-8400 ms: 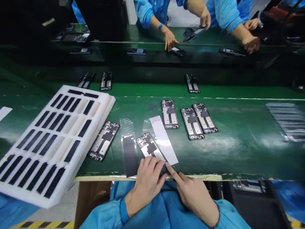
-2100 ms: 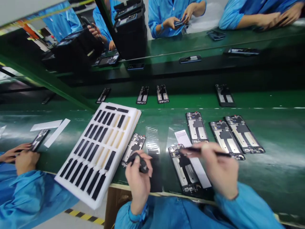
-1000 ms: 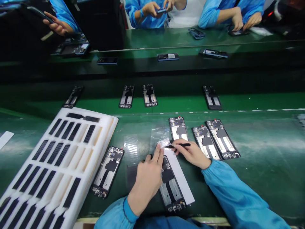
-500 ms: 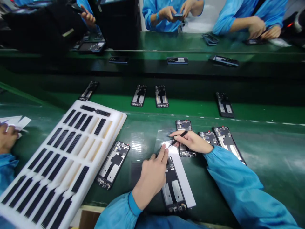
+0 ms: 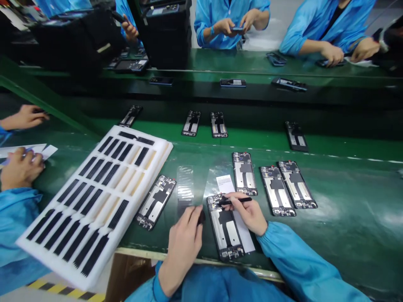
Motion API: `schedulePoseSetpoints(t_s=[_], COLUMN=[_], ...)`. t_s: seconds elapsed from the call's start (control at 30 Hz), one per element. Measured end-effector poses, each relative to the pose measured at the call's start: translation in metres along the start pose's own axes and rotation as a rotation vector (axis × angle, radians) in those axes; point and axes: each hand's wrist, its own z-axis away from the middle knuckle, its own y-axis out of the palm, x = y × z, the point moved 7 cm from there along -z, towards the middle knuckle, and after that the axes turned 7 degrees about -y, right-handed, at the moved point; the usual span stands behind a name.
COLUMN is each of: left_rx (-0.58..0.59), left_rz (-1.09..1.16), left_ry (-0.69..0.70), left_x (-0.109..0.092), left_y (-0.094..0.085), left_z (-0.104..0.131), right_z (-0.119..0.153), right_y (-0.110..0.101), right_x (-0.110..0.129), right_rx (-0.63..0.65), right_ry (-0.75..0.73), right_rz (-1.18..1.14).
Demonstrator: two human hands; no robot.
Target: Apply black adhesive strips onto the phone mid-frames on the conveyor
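My right hand [image 5: 248,214] pinches black tweezers [image 5: 242,200], their tips over the upper end of an opened phone [image 5: 223,228] with its inner parts showing. A white label sheet [image 5: 225,183] lies partly beneath that phone, small printed marks at its far end. To the phone's left, my left hand [image 5: 185,241] is closed on a small black object [image 5: 202,217], mostly hidden by the fingers. Left of that hand a clear plastic film [image 5: 185,184] lies on the bench. Another opened phone [image 5: 156,202] rests by the foam tray.
A white foam tray [image 5: 71,212] with black strips in slots overhangs the bench edge at left. Several opened phones [image 5: 277,191] lie on the right. More phones [image 5: 218,124] sit on the green strip behind. Co-workers' hands [image 5: 22,167] show at left and across the bench.
My left hand has drawn back from the label sheet toward the lower left. My right hand has brought the tweezers from the sheet down to the phone's upper end.
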Motion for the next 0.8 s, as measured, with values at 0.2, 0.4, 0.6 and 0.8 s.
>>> schedulePoseSetpoints(t_s=[0.2,0.4,0.6,0.8], left_rx=[0.090,0.136,0.142,0.156], left_rz=[-0.265,-0.364,-0.388,-0.390], left_ry=[0.109,0.104,0.095,0.080], left_x=[-0.013,-0.016,-0.016,-0.016], left_y=[0.021,0.028,0.031,0.032], left_z=[0.009,0.004,0.001,-0.001], right_z=[-0.014,-0.012,-0.011,-0.010], right_y=[0.007,0.010,0.010,0.010], right_x=[-0.002,-0.005,-0.008,-0.005], right_rx=[-0.040,-0.022,-0.008,0.008], right_ry=[-0.034,-0.052,-0.051,-0.086], right_rz=[0.060,0.114,0.137,0.172])
